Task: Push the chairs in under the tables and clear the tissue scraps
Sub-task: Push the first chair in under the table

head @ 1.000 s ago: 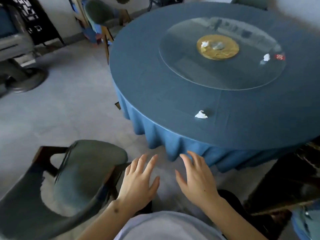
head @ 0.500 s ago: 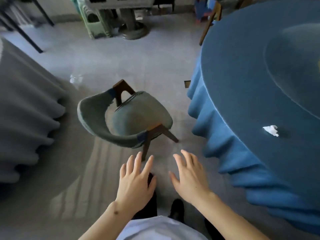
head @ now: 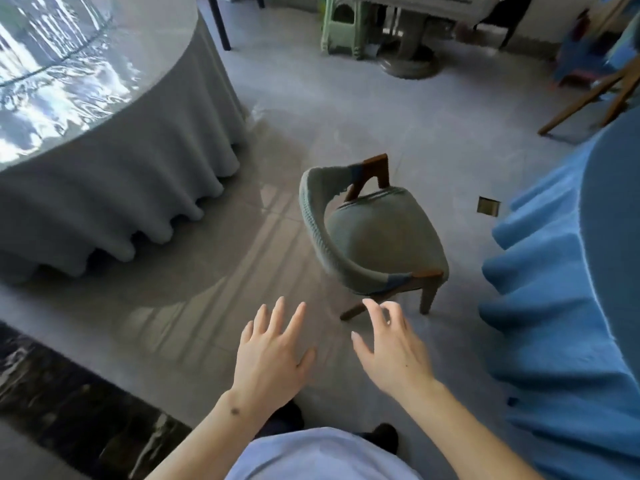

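1. So, your hands are both empty: your left hand (head: 273,355) is spread flat with the fingers splayed, and your right hand (head: 391,348) is open with the fingers loosely curled, neither one touching anything.
2. The chair (head: 370,233) stands just ahead of your right hand, out on the open floor (head: 346,109), its seat facing the blue-draped surface (head: 554,289) off to your right.
3. It isn't tucked in yet, I'd judge; it sits near the blue cloth but clear of it.
4. The grey-draped surface (head: 114,168) lies ahead and to your left, well apart from the chair.
5. No tissue scraps show from here, so you can't tell how much of that clearing remains.
6. Further wooden chair legs (head: 588,95) show far ahead on your right; that one may need pushing in too.
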